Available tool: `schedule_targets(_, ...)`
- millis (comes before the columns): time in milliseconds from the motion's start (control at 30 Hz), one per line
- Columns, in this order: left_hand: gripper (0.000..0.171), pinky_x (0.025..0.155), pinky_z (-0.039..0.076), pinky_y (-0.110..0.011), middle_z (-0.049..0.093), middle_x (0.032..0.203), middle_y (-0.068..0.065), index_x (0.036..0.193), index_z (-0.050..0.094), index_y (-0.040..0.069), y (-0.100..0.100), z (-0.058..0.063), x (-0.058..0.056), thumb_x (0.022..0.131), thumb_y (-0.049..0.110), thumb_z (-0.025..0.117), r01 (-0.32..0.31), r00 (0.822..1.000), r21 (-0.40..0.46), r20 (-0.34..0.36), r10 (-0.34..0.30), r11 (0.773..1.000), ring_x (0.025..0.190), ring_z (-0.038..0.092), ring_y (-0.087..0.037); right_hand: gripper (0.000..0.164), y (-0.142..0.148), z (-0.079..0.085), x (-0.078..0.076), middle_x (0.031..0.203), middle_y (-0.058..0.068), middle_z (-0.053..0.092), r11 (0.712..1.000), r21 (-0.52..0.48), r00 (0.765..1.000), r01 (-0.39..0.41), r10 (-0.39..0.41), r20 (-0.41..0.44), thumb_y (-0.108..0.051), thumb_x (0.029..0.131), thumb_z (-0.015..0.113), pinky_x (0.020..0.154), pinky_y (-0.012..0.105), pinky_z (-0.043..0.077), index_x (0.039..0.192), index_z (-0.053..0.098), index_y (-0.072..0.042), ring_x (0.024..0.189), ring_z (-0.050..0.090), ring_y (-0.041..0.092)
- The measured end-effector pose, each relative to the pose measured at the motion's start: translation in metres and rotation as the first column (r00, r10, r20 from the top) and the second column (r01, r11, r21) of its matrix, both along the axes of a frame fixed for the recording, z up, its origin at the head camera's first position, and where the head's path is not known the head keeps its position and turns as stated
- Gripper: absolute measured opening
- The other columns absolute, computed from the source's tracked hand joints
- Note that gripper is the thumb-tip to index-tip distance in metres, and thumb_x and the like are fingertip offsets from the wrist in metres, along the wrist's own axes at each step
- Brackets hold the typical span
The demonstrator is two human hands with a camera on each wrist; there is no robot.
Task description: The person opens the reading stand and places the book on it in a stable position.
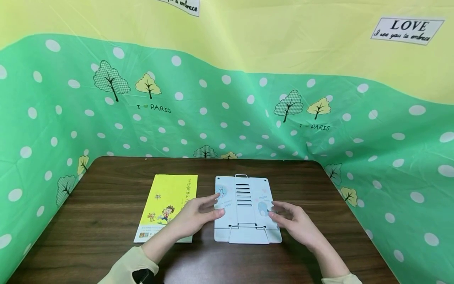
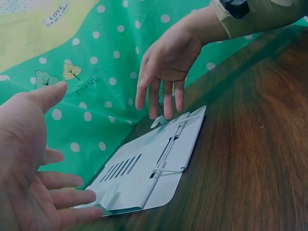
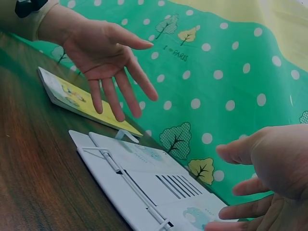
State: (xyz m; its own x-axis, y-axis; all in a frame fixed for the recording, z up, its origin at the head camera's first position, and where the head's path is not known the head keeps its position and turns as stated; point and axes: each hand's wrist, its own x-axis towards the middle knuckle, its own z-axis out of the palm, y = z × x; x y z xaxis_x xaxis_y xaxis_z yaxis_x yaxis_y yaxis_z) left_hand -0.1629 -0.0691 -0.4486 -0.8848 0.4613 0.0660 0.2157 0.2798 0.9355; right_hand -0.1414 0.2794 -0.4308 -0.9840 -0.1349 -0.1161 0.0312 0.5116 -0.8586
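A pale blue metal book stand point(image 1: 244, 215) lies folded flat on the table, with slots down its middle and a wire page holder point(image 1: 248, 235) along its near edge. My left hand point(image 1: 193, 216) hovers at the stand's left side, fingers spread and fairly straight. On the opposite side my right hand point(image 1: 296, 223) is held the same way, its fingertips overlapping the stand's right edge in the head view. Both palms face inward in the wrist views, and neither hand grips anything. A small tab point(image 3: 126, 135) sticks up at the stand's side, below the left hand's fingers.
Left of the stand lies a yellow book point(image 1: 166, 201) with cartoon figures on its cover, partly behind my left forearm. The dark wooden table point(image 1: 88, 221) is enclosed by a green and yellow patterned curtain point(image 1: 227, 106) at the back and sides.
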Motion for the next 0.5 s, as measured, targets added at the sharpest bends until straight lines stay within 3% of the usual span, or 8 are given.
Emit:
schedule_targets(200,0.07,0.104,0.053,-0.049,0.058,0.152,-0.015,0.153,0.056,0.008,0.0036,-0.0007,0.0008,0.099,0.048,0.073,0.012,0.999,0.022,0.053,-0.013,1.0,0.133,0.061,-0.033,0.062,0.0,-0.0032,0.0016,0.13,0.02,0.068,0.999,-0.044,1.0,-0.017,0.017,0.016,-0.028,0.101,0.076,0.084,0.042,0.062,0.146,0.055,0.009,0.104,0.072,0.031)
schedule_targets(500,0.069,0.1,0.056,-0.044,0.067,0.138,-0.02,0.148,0.06,0.001,0.0101,-0.0041,-0.0001,0.098,0.046,0.076,0.024,0.994,0.042,0.101,-0.028,0.999,0.126,0.066,-0.028,0.062,0.0017,-0.007,0.001,0.132,0.022,0.067,0.997,-0.064,0.999,-0.034,0.037,0.036,-0.028,0.102,0.075,0.085,0.044,0.062,0.146,0.054,0.01,0.105,0.072,0.032)
